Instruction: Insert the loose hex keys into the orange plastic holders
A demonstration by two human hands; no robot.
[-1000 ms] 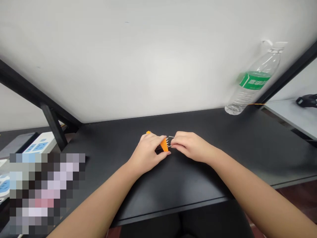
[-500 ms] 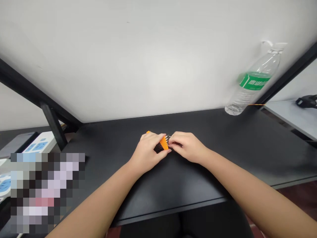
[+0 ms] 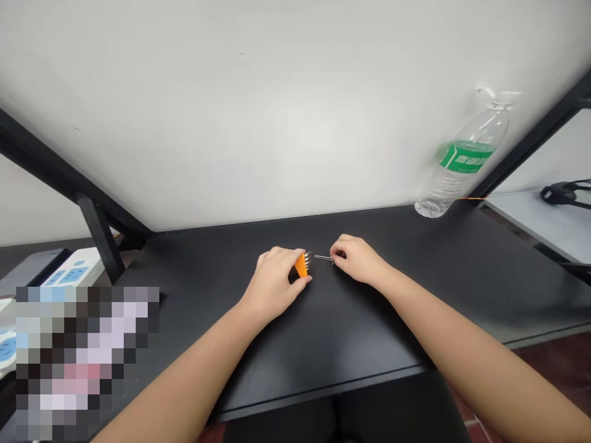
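My left hand [image 3: 279, 274] is closed around an orange hex key holder [image 3: 301, 266], thumb along its near side and fingers over the top. Several shiny metal key ends [image 3: 308, 261] stick out of the holder's right side. A little to the right, my right hand [image 3: 354, 258] pinches a thin metal hex key [image 3: 322, 258] between thumb and fingers. Its free end points left toward the holder, with a small gap between them. My fingers hide part of the key and much of the holder.
A clear plastic bottle [image 3: 466, 157] with a green label stands against the white wall at the right. White power strips [image 3: 76, 271] and a blurred-out patch lie at the left of the black table [image 3: 369, 332]. A black object [image 3: 561, 194] rests on the grey surface at far right.
My right hand has moved right, away from the holder, and the hex key now shows outside it. My left hand keeps its grip on the holder. The view has shifted slightly.
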